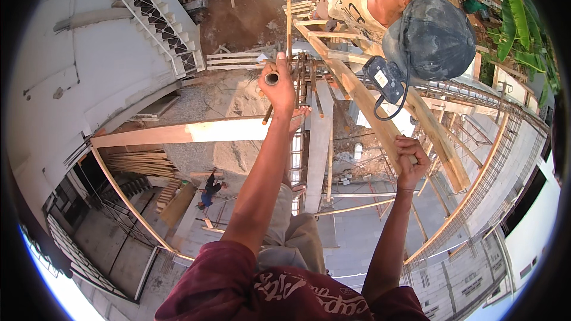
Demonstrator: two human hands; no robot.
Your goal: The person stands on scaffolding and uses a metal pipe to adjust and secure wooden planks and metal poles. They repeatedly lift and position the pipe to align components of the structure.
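Note:
My left hand is closed around a pipe-like handle, whose round, dark-centred end faces up. What lies at its far end is hidden behind my fist. Just beyond it, a thin brown rod points away. My right hand is closed, with fingertips over the edge of a long wooden board. Whether it grips the board or something small cannot be made out. A second board runs alongside, joined to the first by short crosspieces farther off. My bare feet are on the narrow structure below.
A co-worker in a dark cap bends over the boards' far end. Rusty rebar and a concrete beam lie between my hands. A long plank extends left. Another person is far below. Stairs stand far left.

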